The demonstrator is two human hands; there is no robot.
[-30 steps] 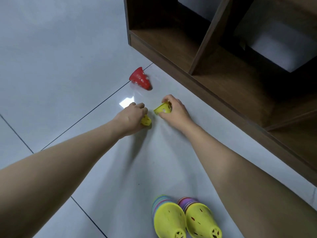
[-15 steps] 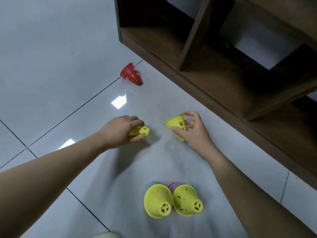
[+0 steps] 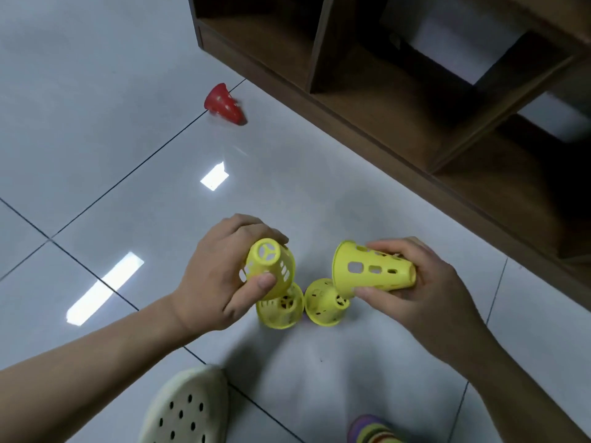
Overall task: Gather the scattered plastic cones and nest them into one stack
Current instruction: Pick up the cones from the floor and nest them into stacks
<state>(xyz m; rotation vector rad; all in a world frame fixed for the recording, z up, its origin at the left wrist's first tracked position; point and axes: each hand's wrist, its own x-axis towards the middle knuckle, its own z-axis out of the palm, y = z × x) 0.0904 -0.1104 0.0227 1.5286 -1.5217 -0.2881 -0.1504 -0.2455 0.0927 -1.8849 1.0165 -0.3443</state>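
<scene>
My left hand (image 3: 220,276) grips a yellow perforated cone (image 3: 271,266), narrow end toward me. My right hand (image 3: 415,289) holds a second yellow cone (image 3: 371,270) on its side, wide mouth pointing left. Both are lifted just above two stacks on the floor, each topped by a yellow cone: the left stack (image 3: 283,310) and the right stack (image 3: 323,303). A red cone (image 3: 224,104) lies on its side farther off on the tiles, near the shelf corner.
A dark wooden shelf unit (image 3: 399,100) runs along the right and far side. A cream perforated clog (image 3: 188,407) is at the bottom centre, and another striped multicoloured stack (image 3: 372,430) shows at the bottom edge. Grey floor tiles (image 3: 96,91) spread to the left.
Both hands have lifted their yellow cones and drawn them back toward me, now above the two floor stacks. The left cone has turned narrow end up.
</scene>
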